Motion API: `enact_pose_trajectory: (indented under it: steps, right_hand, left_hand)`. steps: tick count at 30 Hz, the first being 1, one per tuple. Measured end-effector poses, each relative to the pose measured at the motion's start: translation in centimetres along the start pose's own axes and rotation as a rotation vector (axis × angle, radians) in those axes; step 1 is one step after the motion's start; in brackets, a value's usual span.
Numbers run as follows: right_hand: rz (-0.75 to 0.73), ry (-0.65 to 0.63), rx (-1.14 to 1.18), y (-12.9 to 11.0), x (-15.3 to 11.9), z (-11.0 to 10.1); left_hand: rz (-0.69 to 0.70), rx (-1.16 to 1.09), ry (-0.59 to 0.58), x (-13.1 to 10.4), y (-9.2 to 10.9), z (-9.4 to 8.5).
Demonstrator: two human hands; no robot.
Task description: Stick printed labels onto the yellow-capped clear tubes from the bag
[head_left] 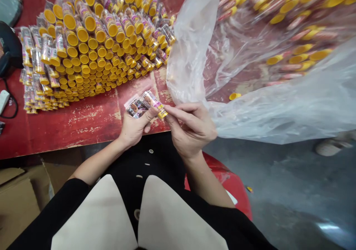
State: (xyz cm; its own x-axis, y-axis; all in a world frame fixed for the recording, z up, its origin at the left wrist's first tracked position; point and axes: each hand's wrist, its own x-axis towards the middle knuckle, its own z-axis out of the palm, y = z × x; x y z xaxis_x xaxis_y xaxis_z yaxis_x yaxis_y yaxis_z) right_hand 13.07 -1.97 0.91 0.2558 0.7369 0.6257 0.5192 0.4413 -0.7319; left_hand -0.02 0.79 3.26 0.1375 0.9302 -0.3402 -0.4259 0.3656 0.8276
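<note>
My left hand [135, 128] is closed around a flat printed packet [136, 106] and a small clear tube with a yellow cap [151, 100], held side by side near the table's front edge. The thumb lies across the lower part of the tube. My right hand [191, 127] pinches at the yellow cap end of that tube with thumb and forefinger; the other fingers are curled. Behind my hands rises a large stack of similar yellow-capped tubes [86, 57], caps facing me.
A clear plastic bag [191, 46] with many yellow-capped tubes spreads over the right of the red table [91, 126]. Cardboard boxes [19, 205] are at lower left, a red stool [236, 190] beneath me. A black object [9, 50] and cable lie far left. A shoe [328, 147] shows at right.
</note>
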Motion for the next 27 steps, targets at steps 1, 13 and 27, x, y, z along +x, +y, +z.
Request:
enact_pose_trajectory:
  steps: [1, 13, 27]
  right_hand:
    - [0.001, 0.006, -0.003, 0.1, 0.0, 0.1]
    - [0.1, 0.105, -0.015, 4.8, 2.0, 2.6]
    - [0.128, -0.232, -0.554, 19.3, 18.4, -2.8]
  left_hand:
    - [0.002, -0.006, -0.005, 0.1, 0.0, 0.0]
    - [-0.062, -0.065, 0.075, 4.2, -0.7, -0.4]
    - [-0.191, -0.127, 0.169, 6.3, -0.3, -4.5]
